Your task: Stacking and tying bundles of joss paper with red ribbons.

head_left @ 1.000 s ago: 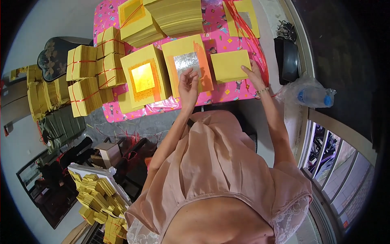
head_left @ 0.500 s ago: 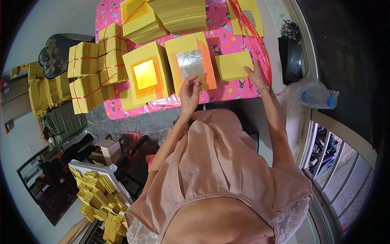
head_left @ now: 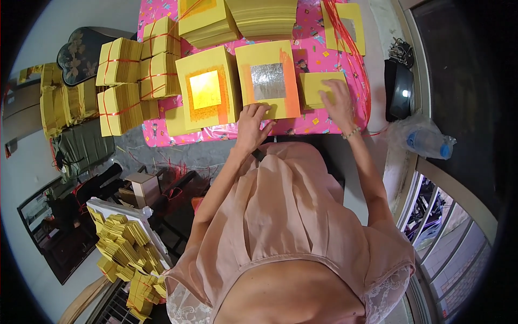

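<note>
My left hand (head_left: pixel 252 127) rests its fingertips at the lower edge of a stack of yellow paper (head_left: pixel 274 109), with the thumb held apart. The top sheet of that stack bears a silver foil square (head_left: pixel 268 81) and an orange strip. Over the right side of a smaller yellow paper stack (head_left: pixel 312 93) hovers my right hand (head_left: pixel 338 105), its fingers spread and slightly blurred. Whether they touch the paper I cannot tell. Left of the silver stack stands another stack with a gold foil square (head_left: pixel 206 89) framed in orange.
A pink patterned tablecloth (head_left: pixel 302 125) covers the table. Yellow bundles tied with red string (head_left: pixel 120 62) line its left side, and large paper stacks (head_left: pixel 263 19) stand behind. Red strings (head_left: pixel 359 70) hang at the right, near a bagged plastic bottle (head_left: pixel 430 143).
My left hand has come down from the silver foil to the stack's lower edge. My right hand has left the small stack's right edge and moved over its top. The view has shifted slightly.
</note>
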The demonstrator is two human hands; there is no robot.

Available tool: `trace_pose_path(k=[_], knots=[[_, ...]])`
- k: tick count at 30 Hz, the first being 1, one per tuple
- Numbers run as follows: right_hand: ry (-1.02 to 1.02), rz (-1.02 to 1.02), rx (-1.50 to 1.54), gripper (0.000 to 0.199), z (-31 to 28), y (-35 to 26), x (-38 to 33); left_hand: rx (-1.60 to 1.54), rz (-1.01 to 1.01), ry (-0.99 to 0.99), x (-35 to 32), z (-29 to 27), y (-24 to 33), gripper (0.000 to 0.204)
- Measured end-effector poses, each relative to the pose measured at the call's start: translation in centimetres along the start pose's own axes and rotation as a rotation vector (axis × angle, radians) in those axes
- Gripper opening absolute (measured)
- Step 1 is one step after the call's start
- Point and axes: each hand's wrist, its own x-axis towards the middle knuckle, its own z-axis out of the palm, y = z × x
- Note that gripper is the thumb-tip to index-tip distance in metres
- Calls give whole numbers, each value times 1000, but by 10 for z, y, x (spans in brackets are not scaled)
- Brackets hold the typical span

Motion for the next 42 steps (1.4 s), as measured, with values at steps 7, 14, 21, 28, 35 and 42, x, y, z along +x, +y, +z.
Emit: trace_pose_path(k=[7,14,21,28,35,42], knots=[[-380,-347,-32,34,13,-63,0,81,76,-7,4,6,-11,40],[-421,-311,46,19,23,-50,2,-36,75,15,6,-1,-13,26],[-448,-133,194,11,29,-43,10,-53,35,-21,11,-4,-14,18],[-436,-78,189,12,33,-43,8,-16,-15,-34,14,-6,-13,17],[-415,-44,196,12,34,-45,6,-32,-58,-21,15,-3,-15,17],[-403,-39,207,13,36,-45,6,-26,-56,-15,18,-4,-14,16]])
